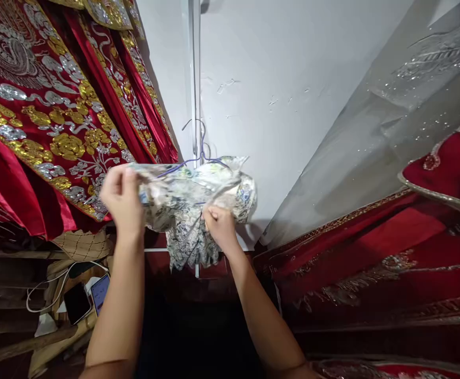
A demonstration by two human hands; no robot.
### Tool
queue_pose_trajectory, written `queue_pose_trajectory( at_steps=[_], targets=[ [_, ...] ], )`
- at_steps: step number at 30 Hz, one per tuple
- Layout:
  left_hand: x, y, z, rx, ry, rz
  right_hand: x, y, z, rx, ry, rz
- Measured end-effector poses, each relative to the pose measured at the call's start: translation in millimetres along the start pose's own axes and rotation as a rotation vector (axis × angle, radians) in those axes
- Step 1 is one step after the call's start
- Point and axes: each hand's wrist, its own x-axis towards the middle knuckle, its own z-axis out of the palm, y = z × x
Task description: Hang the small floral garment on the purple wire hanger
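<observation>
A patterned garment [190, 210] in white, green and dark tones hangs on a purple wire hanger [203, 145]. The hanger hooks at a slim white upright pole [195, 68]. My left hand [122, 195], somewhat blurred, is closed on the garment's left upper edge and pulls it out sideways. Lower and further right, my right hand [218, 223] is closed in a fist on the cloth at the garment's front. The garment's right side bunches beside the hanger's arm, and its lower part hangs in folds.
Red costumes with gold and silver sequins [67, 142] hang at left. Another red garment [372, 252] and clear plastic covering [411, 105] are at right. Behind stands a white wall [277, 95]. Lower left, a phone [100, 292], a dark device [77, 303] and a white cable [61, 279] lie on wood.
</observation>
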Motion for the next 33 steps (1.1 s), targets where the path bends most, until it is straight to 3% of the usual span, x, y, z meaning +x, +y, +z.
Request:
queue_pose_trajectory(
  at_steps=[1, 3, 4, 5, 6, 10, 14, 16, 19, 23, 25, 28, 33],
  targets=[
    [7.1, -10.3, -14.2, -0.052, 0.042, -0.088, -8.9, 4.8, 1.1, 0.025, -0.026, 0.014],
    [11.9, -32.2, -40.3, -0.106, -0.020, -0.246, -27.6, 12.0, 5.3, 0.108, -0.103, 0.043],
    [8.1, -43.1, -50.6, -0.144, -0.064, -0.360, -36.5, 14.4, 8.4, 0.150, -0.144, 0.064],
    [0.1, -53.6, -58.5, -0.292, -0.063, -0.589, -44.5, 16.4, 12.0, 0.186, -0.177, 0.086],
    [-11.3, -63.5, -63.9, -0.313, -0.042, -0.667, -51.3, 18.3, 15.6, 0.212, -0.199, 0.109],
    [-68.5, -91.8, -65.5, -0.329, -0.049, -0.803, -67.3, 27.9, 23.5, 0.269, -0.276, 0.210],
    [-101.0, -87.0, -44.7, -0.486, -0.022, -0.947, -70.1, 38.8, 15.2, 0.195, -0.397, 0.264],
    [-107.3, -69.8, -30.0, -0.580, -0.126, -0.916, -67.7, 42.4, 7.3, 0.158, -0.341, 0.264],
    [-116.7, -33.3, -7.2, -0.593, -0.368, -0.781, -63.2, 47.8, -4.0, 0.170, -0.138, 0.246],
    [-136.3, 12.6, 16.2, -0.344, -0.808, -0.546, -63.5, 56.8, -9.3, 0.396, 0.013, 0.346],
    [-143.0, 25.6, 22.4, -0.222, -0.942, -0.424, -66.2, 57.6, -7.8, 0.530, 0.008, 0.364],
    [-143.6, 27.0, 24.9, -0.120, -0.939, -0.318, -70.7, 50.4, -7.0, 0.601, -0.062, 0.312],
    [-142.7, 2.2, 21.7, -0.122, -0.673, -0.332, -75.9, 29.5, -11.6, 0.392, -0.252, 0.243]
  ],
)
